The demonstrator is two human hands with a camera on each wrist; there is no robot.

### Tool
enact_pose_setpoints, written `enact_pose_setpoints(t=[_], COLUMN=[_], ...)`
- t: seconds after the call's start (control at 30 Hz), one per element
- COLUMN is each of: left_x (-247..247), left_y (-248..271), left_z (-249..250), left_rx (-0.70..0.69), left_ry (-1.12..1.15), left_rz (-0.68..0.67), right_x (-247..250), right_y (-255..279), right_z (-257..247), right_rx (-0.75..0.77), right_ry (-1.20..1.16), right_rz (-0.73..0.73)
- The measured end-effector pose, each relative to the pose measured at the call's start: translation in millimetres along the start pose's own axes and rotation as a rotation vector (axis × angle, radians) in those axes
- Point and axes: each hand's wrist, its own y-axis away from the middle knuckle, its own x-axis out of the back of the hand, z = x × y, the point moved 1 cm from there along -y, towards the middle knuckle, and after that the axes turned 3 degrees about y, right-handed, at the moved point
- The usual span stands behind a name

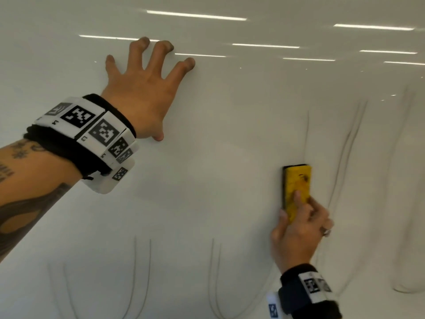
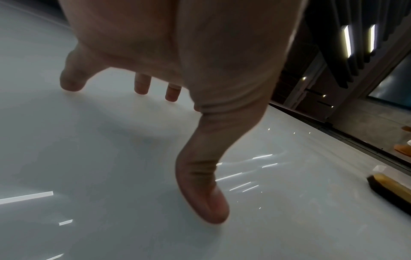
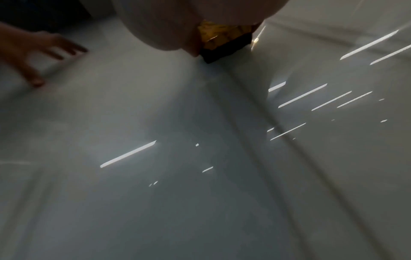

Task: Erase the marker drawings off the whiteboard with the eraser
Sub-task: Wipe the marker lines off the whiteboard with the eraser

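A glossy whiteboard [image 1: 218,139] fills the head view. Thin grey marker lines [image 1: 345,157] run up it at the right, and more curved marker lines [image 1: 142,272] sit along the bottom. My right hand [image 1: 299,229] grips a yellow eraser [image 1: 297,185] with a black felt side and holds it flat against the board, just left of the right-hand lines. The eraser [image 3: 224,42] shows under my palm in the right wrist view. My left hand [image 1: 142,88] is spread wide, fingertips and thumb [image 2: 206,202] pressing on the bare board at the upper left.
Ceiling lights reflect as bright streaks [image 1: 195,16] across the top of the board. In the left wrist view the board's dark edge [image 2: 355,137] runs along the right, with a room beyond it.
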Motion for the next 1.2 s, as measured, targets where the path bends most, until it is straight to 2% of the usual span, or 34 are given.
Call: enact_pose_setpoints(t=[0.1,0.13,0.2,0.27,0.33,0.37,0.4,0.43,0.53,0.57,0.63,0.7,0.77,0.83,0.87,0.93,1.03,1.07,1.13,1.2], left_x=[1.7,1.3,-0.1,-1.8,-2.5,-2.8,-3.1,-3.2,-2.5,-2.4,-3.7,-4.2,-2.7,-1.5,-1.3,-0.9,-1.7,-2.8,-4.1,-3.1], left_y=[-0.3,-1.2,-2.6,-2.5,-2.2,-2.0,-2.1,-2.5,-4.4,-4.7,-5.7,-6.5,-6.7,-7.2,-7.5,-8.0,-7.4,-7.8,-8.4,-8.2], left_z=[4.7,5.5,5.5,7.1,8.7,9.9,10.5,10.6,12.9,14.4,16.4,17.8,18.4,17.0,16.4,16.5,18.4,17.7,15.4,14.0], left_rx=[0.004,0.004,0.010,0.011,0.010,0.009,0.010,0.017,0.039,0.041,0.046,0.053,0.043,0.037,0.033,0.023,0.013,0.011,0.005,-0.006], left_ry=[-0.012,-0.018,-0.034,-0.047,-0.063,-0.074,-0.082,-0.085,-0.096,-0.102,-0.117,-0.127,-0.128,-0.135,-0.139,-0.140,-0.145,-0.150,-0.154,-0.152], left_rz=[-0.016,-0.021,-0.031,-0.036,-0.028,-0.030,-0.036,-0.048,-0.080,-0.087,-0.097,-0.107,-0.110,-0.109,-0.110,-0.111,-0.108,-0.102,-0.089,-0.088], right_x=[0.7,3.0,6.9,15.4,21.3,21.6,20.9,18.9,11.0,11.3,13.8,19.2,27.0,29.0,28.2,21.7,13.5,14.7,19.4,25.3], right_y=[44.0,34.9,-19.0,-91.1,-154.6,-167.6,-167.1,-155.0,-75.1,-54.4,-61.4,-111.7,-173.6,-206.1,-202.0,-162.0,-70.6,-59.3,-83.8,-136.5], right_z=[-16.1,-12.5,-4.5,-1.3,0.4,-3.0,-8.3,-11.7,-8.5,-4.2,4.6,1.7,-5.9,-14.7,-21.0,-29.7,-35.2,-32.9,-23.6,-15.6], right_rx=[0.384,0.442,0.340,0.112,-0.045,-0.089,-0.085,-0.021,0.307,0.374,0.442,0.376,0.188,0.057,0.054,0.165,0.381,0.430,0.438,0.272], right_ry=[0.006,0.008,-0.031,-0.054,-0.126,-0.156,-0.162,-0.141,-0.037,-0.010,0.011,0.033,0.000,-0.038,-0.024,0.011,0.072,0.088,0.099,0.097], right_rz=[-0.172,-0.177,-0.094,0.017,0.060,0.054,0.052,0.044,-0.072,-0.119,-0.165,-0.116,-0.027,0.004,0.019,-0.009,-0.162,-0.188,-0.195,-0.102])
